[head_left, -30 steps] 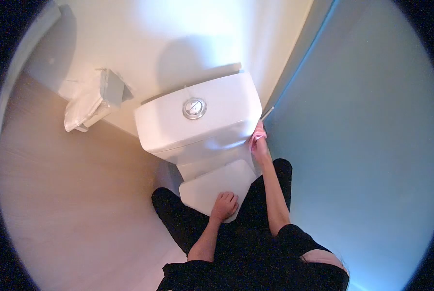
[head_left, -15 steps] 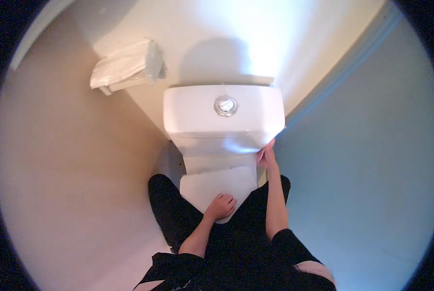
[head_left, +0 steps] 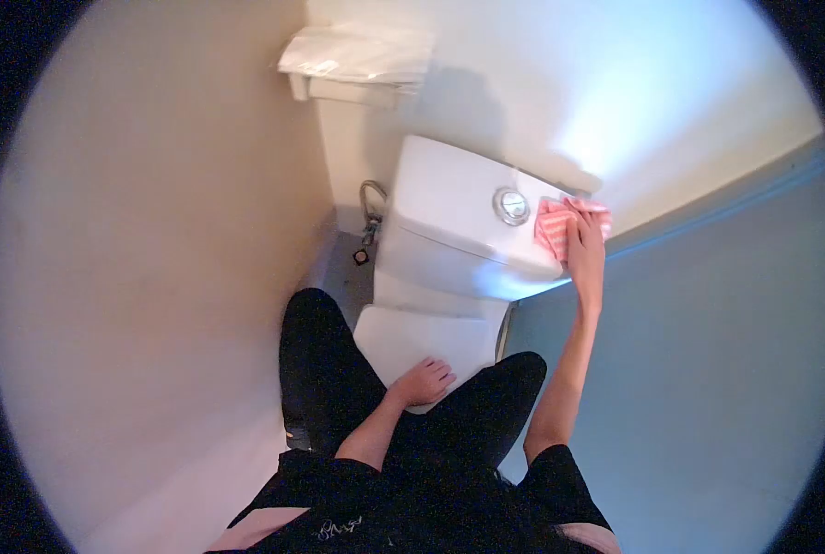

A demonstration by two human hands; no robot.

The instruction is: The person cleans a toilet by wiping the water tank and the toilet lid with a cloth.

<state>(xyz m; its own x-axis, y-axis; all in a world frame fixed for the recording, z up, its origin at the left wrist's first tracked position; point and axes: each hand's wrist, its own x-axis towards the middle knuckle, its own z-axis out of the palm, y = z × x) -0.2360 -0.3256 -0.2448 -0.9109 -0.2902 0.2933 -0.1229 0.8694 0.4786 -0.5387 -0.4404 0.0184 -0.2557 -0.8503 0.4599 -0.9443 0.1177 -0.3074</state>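
A pink and white striped cloth (head_left: 556,231) lies bunched on the right end of the white toilet tank lid (head_left: 449,198). Over it is my right hand (head_left: 586,242), its fingers closed on the cloth. The round metal flush button (head_left: 511,205) sits just left of the cloth. My left hand (head_left: 424,382) rests on the closed toilet lid (head_left: 412,337), fingers loosely spread and holding nothing.
On the wall at the upper left is a holder with white paper (head_left: 357,54). A metal hose and valve (head_left: 372,217) are left of the tank, above a small floor drain (head_left: 361,257). A blue-grey panel (head_left: 708,369) stands on the right.
My right hand has moved with the cloth from beside the tank up onto its lid. The view has turned, so the tank appears tilted. My left hand stays on the toilet lid.
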